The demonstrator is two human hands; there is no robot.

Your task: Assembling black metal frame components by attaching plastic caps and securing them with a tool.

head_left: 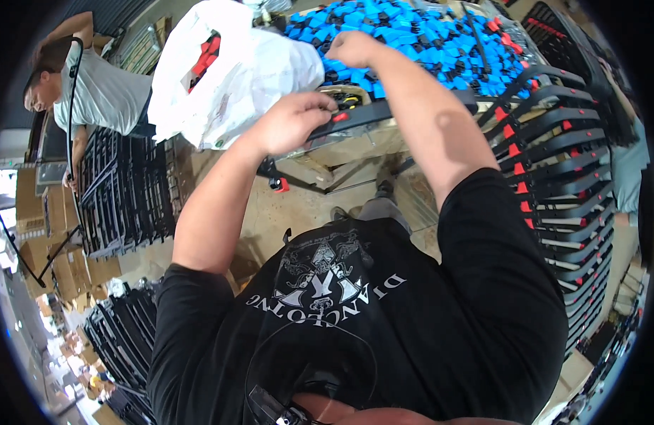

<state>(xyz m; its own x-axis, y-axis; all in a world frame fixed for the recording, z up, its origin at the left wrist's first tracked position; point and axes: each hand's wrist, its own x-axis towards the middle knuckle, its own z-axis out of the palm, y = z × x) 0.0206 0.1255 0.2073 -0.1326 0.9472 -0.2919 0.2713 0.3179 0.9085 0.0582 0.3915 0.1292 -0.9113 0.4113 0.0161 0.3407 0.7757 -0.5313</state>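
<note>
My left hand is closed around a black bar that carries a red clip. The bar runs to the right, passing under my right forearm. Above the heap of blue plastic pieces, my right hand has its fingers drawn together beside the white plastic bag; whatever they hold, if anything, is hidden. Black parts are mixed in with the blue pieces. Red pieces show through an opening in the bag.
Black frames with red clips stand in a row at my right. Stacked black frames are at the left, where another person holds a long black bar. Cardboard boxes lie farther left.
</note>
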